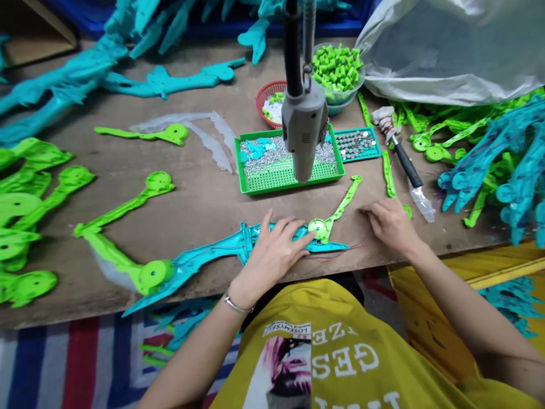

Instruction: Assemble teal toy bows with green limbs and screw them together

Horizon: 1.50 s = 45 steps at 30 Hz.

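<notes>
A long turquoise plastic piece (217, 248) shaped like a bow or blade lies along the near edge of the table. My left hand (275, 244) rests on its middle with fingers spread, pressing it down. Light green arms are set at both ends: a round-ended arm (340, 209) beside my left fingertips, and a jointed arm (114, 253) at the left. Thin wires (336, 255) trail from the right end of the turquoise piece. To the right of them my right hand (392, 227) is closed, thumb and fingers together; whatever is between them is too small to make out.
A grey electric screwdriver (304, 125) hangs over a green tray (276, 184) of screws. Behind stand a bowl (360, 79) of green pieces and a red basket (261, 94). A black-handled hammer-like tool (406, 165) lies right. Green parts (25, 204) pile up left, turquoise parts (489, 153) right.
</notes>
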Each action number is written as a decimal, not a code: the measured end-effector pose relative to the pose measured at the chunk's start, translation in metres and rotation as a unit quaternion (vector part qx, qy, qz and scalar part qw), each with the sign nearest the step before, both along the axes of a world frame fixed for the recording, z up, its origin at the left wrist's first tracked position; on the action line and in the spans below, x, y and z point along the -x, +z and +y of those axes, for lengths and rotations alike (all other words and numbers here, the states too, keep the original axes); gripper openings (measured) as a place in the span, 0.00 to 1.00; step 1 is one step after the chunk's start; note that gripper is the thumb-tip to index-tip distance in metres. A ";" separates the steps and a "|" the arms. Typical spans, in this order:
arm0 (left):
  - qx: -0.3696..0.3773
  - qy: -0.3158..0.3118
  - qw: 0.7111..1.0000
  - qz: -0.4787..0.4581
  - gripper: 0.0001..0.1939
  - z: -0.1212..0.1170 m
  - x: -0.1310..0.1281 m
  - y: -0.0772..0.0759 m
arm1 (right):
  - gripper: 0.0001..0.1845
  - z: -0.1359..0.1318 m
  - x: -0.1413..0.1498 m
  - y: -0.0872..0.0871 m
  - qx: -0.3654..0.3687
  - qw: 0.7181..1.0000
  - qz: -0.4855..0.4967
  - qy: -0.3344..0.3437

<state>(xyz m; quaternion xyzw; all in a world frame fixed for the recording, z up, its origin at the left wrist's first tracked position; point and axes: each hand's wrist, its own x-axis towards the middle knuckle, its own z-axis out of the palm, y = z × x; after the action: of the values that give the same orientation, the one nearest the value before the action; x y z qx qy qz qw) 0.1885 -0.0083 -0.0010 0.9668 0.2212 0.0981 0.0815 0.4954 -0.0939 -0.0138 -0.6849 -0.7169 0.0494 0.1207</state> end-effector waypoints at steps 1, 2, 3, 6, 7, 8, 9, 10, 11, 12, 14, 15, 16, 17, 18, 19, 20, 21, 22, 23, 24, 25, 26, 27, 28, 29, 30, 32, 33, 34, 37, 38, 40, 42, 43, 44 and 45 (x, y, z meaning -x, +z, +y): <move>-0.001 0.003 1.000 -0.010 0.19 -0.003 0.000 0.001 | 0.12 -0.005 0.001 -0.001 0.006 1.000 -0.001 0.007; -0.002 0.006 1.000 -0.023 0.19 -0.007 -0.001 0.003 | 0.11 -0.009 0.003 0.000 0.016 1.000 -0.001 0.018; -0.003 0.006 0.999 -0.042 0.19 -0.011 -0.001 0.005 | 0.11 -0.014 0.004 0.003 0.031 0.999 0.000 0.033; -0.008 -0.002 0.991 -0.134 0.15 -0.023 0.007 0.010 | 0.11 -0.025 0.010 0.020 0.104 0.990 0.051 0.079; -0.005 0.008 0.986 -0.169 0.16 -0.025 0.012 0.010 | 0.13 -0.028 0.012 0.030 0.136 0.982 0.092 0.094; 0.001 0.034 0.978 -0.206 0.17 -0.026 0.019 0.009 | 0.15 -0.031 0.015 0.041 0.168 0.969 0.143 0.108; 0.009 0.079 0.966 -0.247 0.18 -0.025 0.026 0.007 | 0.16 -0.032 0.017 0.052 0.196 0.952 0.201 0.123; 0.016 0.137 0.949 -0.285 0.19 -0.024 0.034 0.005 | 0.17 -0.032 0.018 0.064 0.217 0.931 0.258 0.136; 0.019 0.199 0.927 -0.317 0.20 -0.023 0.042 0.003 | 0.15 -0.031 0.019 0.075 0.224 0.911 0.315 0.141; 0.017 0.255 0.905 -0.340 0.20 -0.022 0.049 0.000 | 0.13 -0.028 0.020 0.084 0.219 0.893 0.370 0.135; 0.007 0.317 0.883 -0.345 0.20 -0.022 0.060 -0.007 | 0.07 -0.017 0.020 0.094 0.160 0.859 0.481 0.072; 0.005 0.322 0.888 -0.328 0.20 -0.023 0.062 -0.010 | 0.04 -0.009 0.020 0.095 0.114 0.839 0.531 0.016; 0.008 0.316 0.900 -0.300 0.22 -0.025 0.064 -0.013 | 0.03 0.000 0.020 0.092 0.068 0.815 0.573 -0.048; 0.014 0.305 0.914 -0.267 0.23 -0.027 0.064 -0.017 | 0.05 0.010 0.019 0.087 0.027 0.788 0.605 -0.110; 0.020 0.293 0.928 -0.230 0.25 -0.030 0.063 -0.020 | 0.08 0.019 0.018 0.080 0.000 0.762 0.627 -0.163; 0.026 0.283 0.939 -0.194 0.27 -0.032 0.062 -0.024 | 0.10 0.027 0.017 0.072 -0.012 0.741 0.641 -0.203; 0.030 0.276 0.947 -0.163 0.29 -0.034 0.061 -0.028 | 0.12 0.034 0.016 0.063 -0.009 0.727 0.648 -0.228; 0.031 0.271 0.952 -0.140 0.31 -0.035 0.061 -0.031 | 0.12 0.038 0.014 0.055 0.002 0.720 0.651 -0.241; 0.028 0.268 0.955 -0.127 0.31 -0.035 0.061 -0.035 | 0.12 0.041 0.012 0.047 0.015 0.717 0.651 -0.248; 0.022 0.266 0.956 -0.122 0.30 -0.035 0.062 -0.038 | 0.13 0.043 0.010 0.041 0.029 0.719 0.648 -0.249; 0.016 0.264 0.957 -0.121 0.29 -0.033 0.063 -0.041 | 0.13 0.042 0.009 0.037 0.042 0.724 0.642 -0.248; 0.011 0.262 0.957 -0.121 0.28 -0.031 0.066 -0.043 | 0.13 0.041 0.009 0.034 0.055 0.728 0.637 -0.245; 0.010 0.259 0.958 -0.120 0.26 -0.028 0.070 -0.045 | 0.14 0.040 0.010 0.033 0.067 0.731 0.635 -0.241; 0.013 0.253 0.960 -0.118 0.25 -0.024 0.075 -0.045 | 0.15 0.038 0.012 0.033 0.081 0.731 0.635 -0.237; 0.020 0.246 0.962 -0.112 0.25 -0.020 0.081 -0.045 | 0.16 0.036 0.015 0.034 0.095 0.728 0.637 -0.234; 0.028 0.237 0.965 -0.107 0.25 -0.016 0.087 -0.043 | 0.17 0.035 0.019 0.036 0.109 0.723 0.641 -0.232; 0.035 0.228 0.967 -0.104 0.25 -0.013 0.093 -0.040 | 0.18 0.033 0.023 0.037 0.121 0.718 0.646 -0.230; 0.034 0.224 0.964 -0.140 0.27 -0.013 0.101 -0.029 | 0.19 0.032 0.033 0.039 0.137 0.707 0.654 -0.230; 0.020 0.230 0.955 -0.187 0.28 -0.017 0.103 -0.020 | 0.19 0.032 0.038 0.040 0.140 0.702 0.659 -0.231; 0.007 0.237 0.939 -0.249 0.28 -0.023 0.101 -0.010 | 0.19 0.032 0.043 0.040 0.139 0.697 0.664 -0.234; 0.068 0.180 0.900 -0.392 0.23 -0.053 0.076 0.019 | 0.19 0.036 0.056 0.044 0.127 0.681 0.681 -0.237; 0.177 0.108 0.909 -0.361 0.22 -0.063 0.061 0.026 | 0.18 0.038 0.060 0.046 0.124 0.677 0.686 -0.234; 0.457 0.003 0.851 -0.258 0.23 -0.078 0.030 0.029 | 0.17 0.041 0.063 0.054 0.128 0.668 0.697 -0.226; 0.684 -0.003 0.704 -0.192 0.33 -0.085 0.003 0.021 | 0.17 0.042 0.063 0.065 0.145 0.657 0.708 -0.214; 0.749 0.007 0.632 -0.199 0.38 -0.086 -0.006 0.015 | 0.16 0.042 0.061 0.072 0.157 0.651 0.713 -0.207; 0.792 0.013 0.572 -0.214 0.44 -0.086 -0.013 0.009 | 0.16 0.040 0.058 0.078 0.172 0.647 0.716 -0.199; 0.814 0.023 0.528 -0.241 0.49 -0.085 -0.016 0.004 | 0.16 0.038 0.055 0.085 0.188 0.645 0.716 -0.188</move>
<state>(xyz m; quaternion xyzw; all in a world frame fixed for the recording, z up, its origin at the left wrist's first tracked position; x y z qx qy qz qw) 0.2050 -0.0935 0.0034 0.4158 0.1990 0.1068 0.8810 0.4403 -0.0555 0.0710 -0.5643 -0.2378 0.6342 0.4721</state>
